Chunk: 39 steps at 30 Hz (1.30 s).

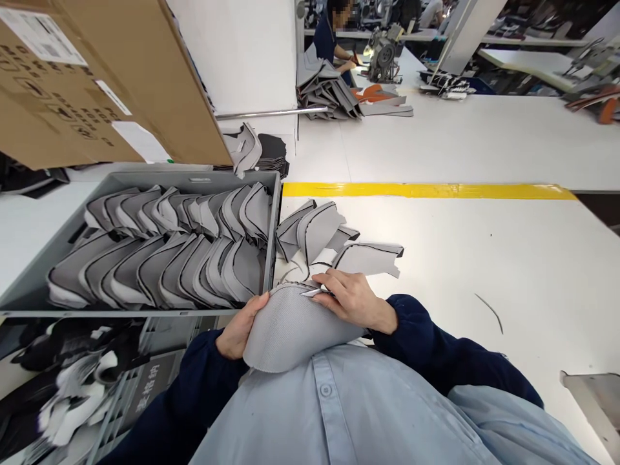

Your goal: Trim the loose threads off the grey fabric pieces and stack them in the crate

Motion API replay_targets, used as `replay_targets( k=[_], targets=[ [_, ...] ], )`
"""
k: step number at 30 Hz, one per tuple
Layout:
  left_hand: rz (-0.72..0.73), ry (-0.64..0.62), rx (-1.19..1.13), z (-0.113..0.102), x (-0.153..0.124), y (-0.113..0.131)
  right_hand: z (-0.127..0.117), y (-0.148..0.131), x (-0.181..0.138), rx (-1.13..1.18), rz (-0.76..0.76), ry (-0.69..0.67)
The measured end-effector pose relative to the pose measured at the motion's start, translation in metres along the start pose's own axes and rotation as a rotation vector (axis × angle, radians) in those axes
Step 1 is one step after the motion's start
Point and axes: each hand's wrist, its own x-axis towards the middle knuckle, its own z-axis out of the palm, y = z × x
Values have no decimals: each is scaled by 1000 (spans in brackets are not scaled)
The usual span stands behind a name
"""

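Note:
A curved light-grey fabric panel [295,332] with a mesh-like surface and a stitched upper edge rests against my front. My left hand [243,326] grips it at its left end, thumb on top. My right hand [352,298] is closed at the stitched edge, with a small pale pointed tool [312,292] between thumb and fingers. Only its tip shows, so its exact kind is unclear. Just beyond my hands lie several loose grey panels [320,229] with dark edging, overlapping on the white table.
A grey plastic crate [274,239] at left holds two rows of similar panels. Behind it stands a cardboard box [159,77]. Yellow tape [426,190] crosses the white table [450,258]; a dark thread [490,313] lies at right. A co-worker [327,39] sits near a sewing machine [382,55].

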Motion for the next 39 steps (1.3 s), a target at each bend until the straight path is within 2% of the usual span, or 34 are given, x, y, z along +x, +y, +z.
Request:
replay_targets(
  k=[5, 10, 18, 21, 25, 30, 34, 39],
  targets=[
    [0, 31, -41, 2, 0, 4, -2, 2, -4, -47, 31, -3],
    [47, 61, -15, -1, 4, 4, -5, 4, 3, -38, 0, -3],
    [121, 46, 104, -7, 9, 2, -10, 9, 9, 59, -61, -27],
    [130, 32, 111, -4, 10, 4, -8, 10, 10, 105, -42, -27],
    [206, 86, 169, 0, 6, 14, -7, 12, 10, 226, 23, -56],
    [252, -117, 458, 6, -5, 33, -9, 13, 15, 298, 79, -122],
    [293, -171, 583, 8, -9, 42, -8, 13, 19, 210, 15, -143],
    [362, -236, 761, 11, -13, 51, -10, 15, 20, 215, -22, -159]
  ],
)
